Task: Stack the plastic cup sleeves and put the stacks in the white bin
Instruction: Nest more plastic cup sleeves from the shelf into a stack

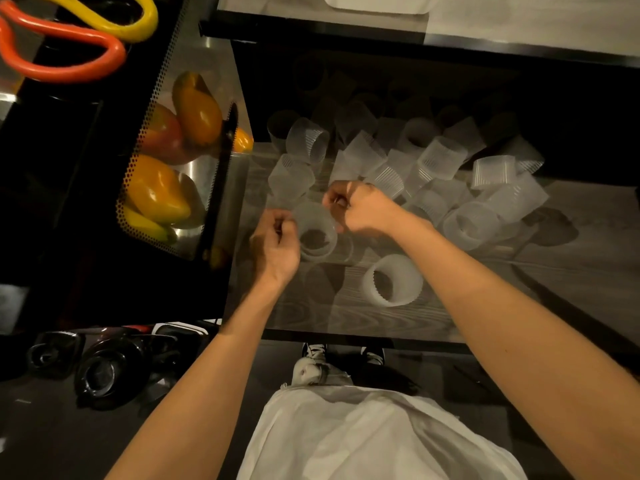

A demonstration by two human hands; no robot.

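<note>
Here, cup sleeve (pixel 316 230) between both hands, open end toward camera

translucent ribbed cup sleeves (pixel 408 168) heaped, one sleeve (pixel 393 285) apart

I see dim warm light | grey wood-grain table (pixel 467 317) with dark front edge | black perforated shelf (pixel 145 140) off its left edge, holding peppers (pixel 157 192) | dark floor (pixel 52 434) below | black trays (pixel 104 368) on floor at left
</note>
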